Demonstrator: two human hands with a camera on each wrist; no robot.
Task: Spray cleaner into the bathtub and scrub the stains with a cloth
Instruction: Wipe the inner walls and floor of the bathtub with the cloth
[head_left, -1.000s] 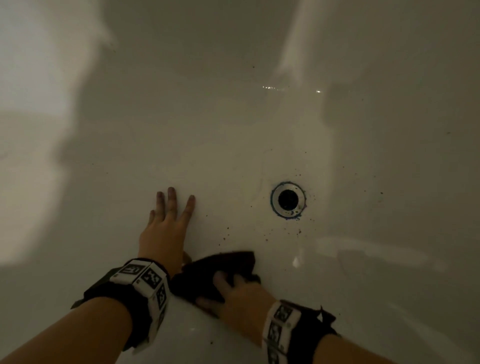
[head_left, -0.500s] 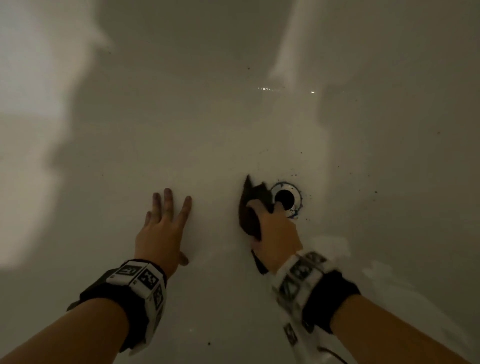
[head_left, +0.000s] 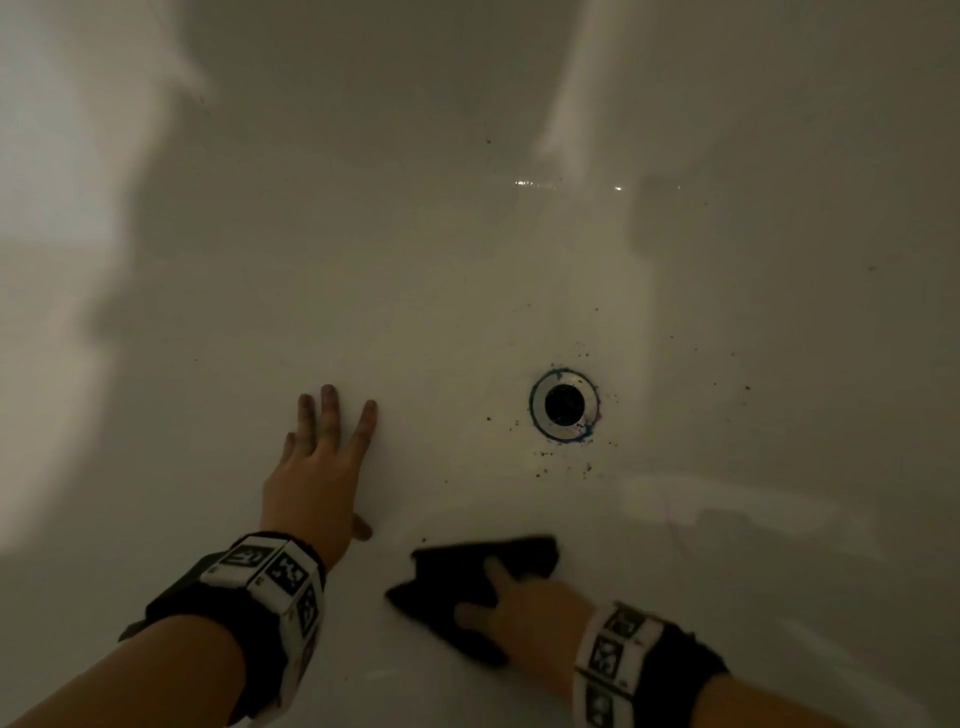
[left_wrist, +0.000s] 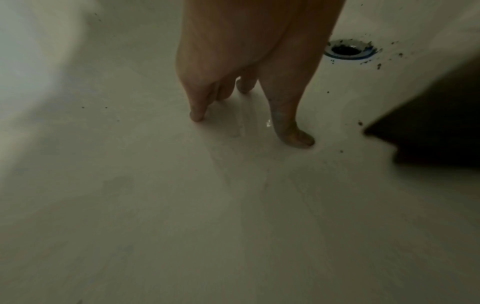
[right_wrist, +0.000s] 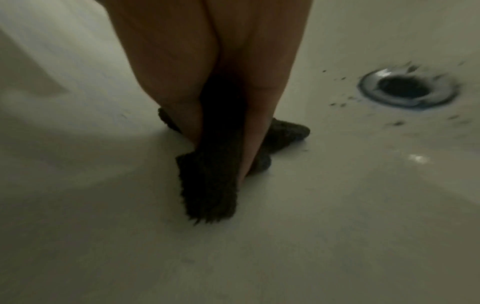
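My left hand (head_left: 322, 457) lies flat on the white bathtub floor (head_left: 415, 291), fingers straight and spread; the left wrist view shows the fingertips (left_wrist: 298, 139) touching the wet surface. To its right, nearer to me, my right hand (head_left: 519, 608) presses a dark cloth (head_left: 457, 577) onto the floor. In the right wrist view the cloth (right_wrist: 210, 185) bunches up between the thumb and the fingers, which pinch it. Dark specks (head_left: 543, 456) and a blue stain ring lie around the round metal drain (head_left: 564, 404), beyond the cloth.
The tub walls rise at the left, far end and right (head_left: 831, 260). More specks dot the floor right of the drain (right_wrist: 405, 90) and near the far end. No spray bottle shows in any view.
My right hand has pulled the cloth from beside the drain back toward me, and the drain shows fully again. The left hand has stayed in place.
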